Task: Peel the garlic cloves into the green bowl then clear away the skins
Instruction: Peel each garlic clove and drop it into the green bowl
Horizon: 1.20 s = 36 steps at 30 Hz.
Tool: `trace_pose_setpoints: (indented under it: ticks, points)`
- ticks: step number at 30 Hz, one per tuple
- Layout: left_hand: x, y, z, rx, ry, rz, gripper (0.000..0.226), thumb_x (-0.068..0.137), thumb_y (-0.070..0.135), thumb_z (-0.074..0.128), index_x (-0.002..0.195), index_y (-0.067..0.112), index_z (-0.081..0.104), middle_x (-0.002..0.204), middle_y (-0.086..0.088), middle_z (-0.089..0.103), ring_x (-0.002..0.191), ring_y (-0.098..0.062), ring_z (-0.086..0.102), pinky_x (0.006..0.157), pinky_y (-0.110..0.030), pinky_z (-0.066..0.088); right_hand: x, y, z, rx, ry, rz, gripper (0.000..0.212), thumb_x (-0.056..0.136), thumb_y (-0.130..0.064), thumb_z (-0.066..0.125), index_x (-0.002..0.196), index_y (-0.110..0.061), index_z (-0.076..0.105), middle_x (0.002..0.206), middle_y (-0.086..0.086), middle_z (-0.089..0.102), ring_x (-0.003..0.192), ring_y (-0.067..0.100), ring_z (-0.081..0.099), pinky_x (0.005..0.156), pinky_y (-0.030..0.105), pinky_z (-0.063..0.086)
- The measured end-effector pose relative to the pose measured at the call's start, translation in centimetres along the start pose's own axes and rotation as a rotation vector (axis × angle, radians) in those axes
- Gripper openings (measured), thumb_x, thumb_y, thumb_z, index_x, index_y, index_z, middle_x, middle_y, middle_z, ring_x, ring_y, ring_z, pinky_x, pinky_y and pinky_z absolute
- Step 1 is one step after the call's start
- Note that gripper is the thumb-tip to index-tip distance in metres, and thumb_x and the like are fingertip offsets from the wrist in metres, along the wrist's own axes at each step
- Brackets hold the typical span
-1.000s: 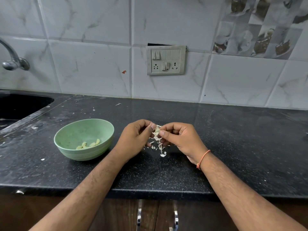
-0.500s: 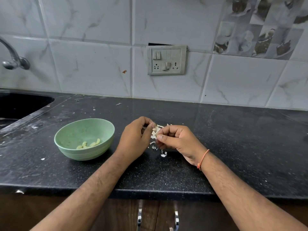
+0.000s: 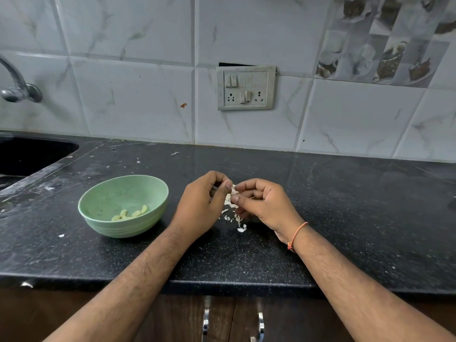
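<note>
Green bowl (image 3: 123,206) is the reference point: it stands on the black countertop (image 3: 345,218), and you have a few peeled cloves (image 3: 129,214) lying at its bottom, toward the near wall. That part of the job counts as done.

Just to the right of the bowl, both your hands are raised slightly above the counter and meet fingertip to fingertip. Your left hand (image 3: 201,206) has its fingers curled and its thumb pressed onto a garlic clove (image 3: 232,193); your right hand (image 3: 265,206) pinches the same pale piece from the other side. The clove is mostly hidden between your fingers, so how much skin is left on it cannot be judged.

Directly below your hands, further right of the bowl, a small pile of loose skins (image 3: 234,218) lies on the counter. Stray flecks (image 3: 174,153) sit behind the bowl toward the tiled wall, and one (image 3: 61,235) lies at its near left.

Assessment: peeling is in progress, with at least this clove outstanding. No unpeeled stock is visible elsewhere, though your hands may be hiding some. Clearing the skins has not begun; pile and scattered flecks all remain.
</note>
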<state>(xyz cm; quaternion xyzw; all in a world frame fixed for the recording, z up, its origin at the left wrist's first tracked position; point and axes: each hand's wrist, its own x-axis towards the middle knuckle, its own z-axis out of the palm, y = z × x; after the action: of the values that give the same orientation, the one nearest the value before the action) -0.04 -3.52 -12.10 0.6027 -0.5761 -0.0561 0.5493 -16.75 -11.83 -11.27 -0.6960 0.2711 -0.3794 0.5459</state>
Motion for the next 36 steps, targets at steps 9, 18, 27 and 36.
trace_pose_setpoints:
  ticks: [9, 18, 27, 36]
  points:
    - [0.0, 0.3, -0.1, -0.068, 0.016, -0.038, 0.013, 0.106, 0.031, 0.064, 0.094, 0.03, 0.069, 0.071, -0.001, 0.071, 0.064, -0.021, 0.064, 0.057, -0.029, 0.05, -0.1, 0.1, -0.2, -0.056, 0.016, -0.111, 0.008, 0.091, -0.013, 0.084, 0.098, -0.017, 0.083, 0.087, 0.016, 0.079, 0.072, 0.025, 0.075, 0.07, 0.039, 0.064]
    - [0.0, 0.7, -0.3, -0.197, -0.018, -0.097, 0.014, 0.11, 0.031, 0.057, 0.104, 0.021, 0.064, 0.088, 0.006, 0.08, 0.068, -0.022, 0.074, 0.058, -0.045, 0.061, 0.4, 0.4, -0.5, -0.082, 0.136, -0.166, 0.008, 0.09, -0.01, 0.084, 0.096, -0.015, 0.082, 0.086, 0.012, 0.08, 0.077, 0.035, 0.079, 0.074, 0.05, 0.066]
    - [0.3, -0.1, -0.4, -0.153, -0.025, -0.172, 0.038, 0.093, -0.002, 0.059, 0.097, 0.03, 0.078, 0.087, 0.006, 0.08, 0.067, -0.028, 0.066, 0.065, -0.044, 0.06, 0.7, 0.7, -0.9, -0.12, 0.163, -0.214, 0.014, 0.086, -0.012, 0.088, 0.097, -0.02, 0.083, 0.083, 0.007, 0.081, 0.081, 0.035, 0.079, 0.081, 0.055, 0.066]
    - [0.1, -0.1, -0.6, -0.111, -0.022, -0.177, 0.012, 0.086, 0.033, 0.088, 0.082, 0.026, 0.079, 0.072, 0.006, 0.077, 0.062, -0.007, 0.067, 0.062, -0.022, 0.053, 0.7, 0.9, -1.1, -0.263, 0.149, -0.31, 0.018, 0.087, -0.012, 0.088, 0.098, -0.026, 0.085, 0.094, -0.01, 0.08, 0.08, 0.013, 0.074, 0.078, 0.036, 0.064]
